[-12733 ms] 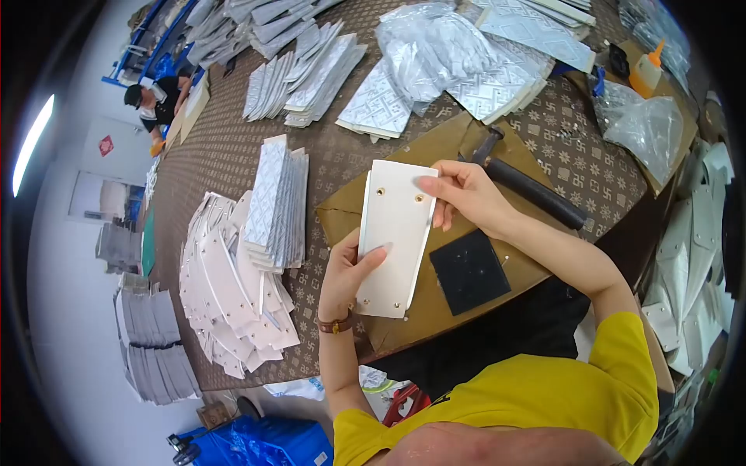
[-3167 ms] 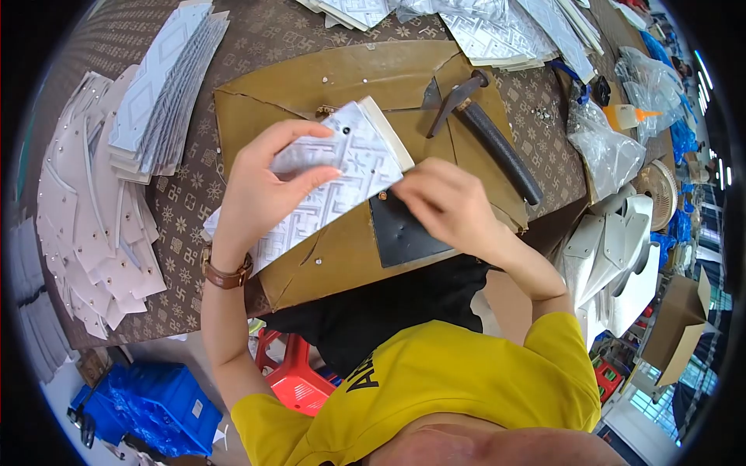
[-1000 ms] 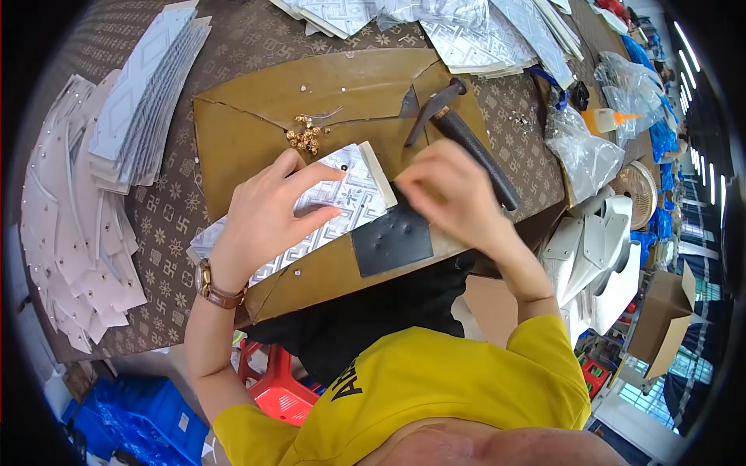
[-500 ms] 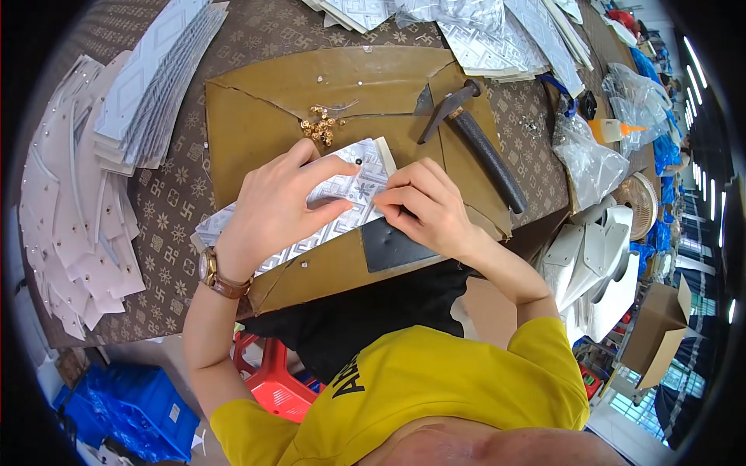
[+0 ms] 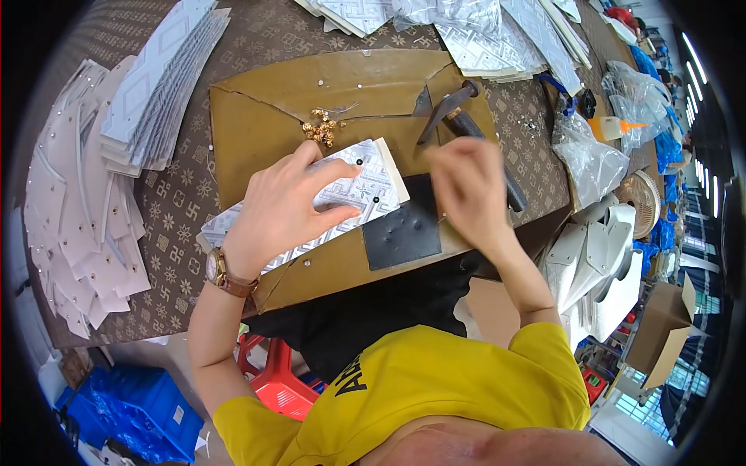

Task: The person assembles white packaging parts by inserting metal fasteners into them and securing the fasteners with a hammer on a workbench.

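A white-and-grey patterned strip (image 5: 365,186) with two dark round spots near its right end lies on the brown board (image 5: 264,105). My left hand (image 5: 287,203) rests flat on it, thumb and forefinger apart. Blurred by motion, my right hand (image 5: 471,186) is raised beside the hammer (image 5: 509,182), over the handle's upper part; its fingers are smeared, and whether it touches the handle cannot be told. Small gold pieces (image 5: 320,128) lie in a heap above the strip. A dark square pad (image 5: 400,233) is right of the strip.
Stacks of patterned strips (image 5: 148,85) and pale pieces with studs (image 5: 81,202) are on the left. More sheets (image 5: 497,43) lie at the back. Plastic bags (image 5: 587,159), an orange-tipped bottle (image 5: 610,128) and white pieces (image 5: 590,264) stand at the right.
My right hand has left the strip's right end and moved up and right toward the hammer, uncovering a second dark spot and more of the pad. My left hand stays on the strip.
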Motion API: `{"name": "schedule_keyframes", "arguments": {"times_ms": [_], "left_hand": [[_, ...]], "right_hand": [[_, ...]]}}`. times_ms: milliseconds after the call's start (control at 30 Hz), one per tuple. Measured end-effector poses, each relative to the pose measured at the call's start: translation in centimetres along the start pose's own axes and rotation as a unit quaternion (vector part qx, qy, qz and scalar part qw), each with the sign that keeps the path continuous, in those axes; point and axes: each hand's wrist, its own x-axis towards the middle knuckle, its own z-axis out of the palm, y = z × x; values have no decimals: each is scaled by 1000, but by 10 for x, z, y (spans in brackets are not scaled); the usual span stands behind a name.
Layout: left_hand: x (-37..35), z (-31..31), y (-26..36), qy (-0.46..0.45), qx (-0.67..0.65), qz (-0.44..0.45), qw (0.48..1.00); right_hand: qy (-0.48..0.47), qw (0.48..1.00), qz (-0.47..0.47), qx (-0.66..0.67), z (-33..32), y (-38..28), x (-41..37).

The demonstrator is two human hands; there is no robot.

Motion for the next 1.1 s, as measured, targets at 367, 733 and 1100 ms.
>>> {"name": "schedule_keyframes", "arguments": {"times_ms": [367,733,1100], "left_hand": [[0,-3,-2,1,1,-5,1000],[5,-4,2,-7,-2,-8,1000],[8,-21,-8,40,-538,-129,832]], "right_hand": [[-20,979,191,66,-60,0,5],[-210,938,189,203,-38,-25,-13],[63,995,73,21,-31,33,24]]}}
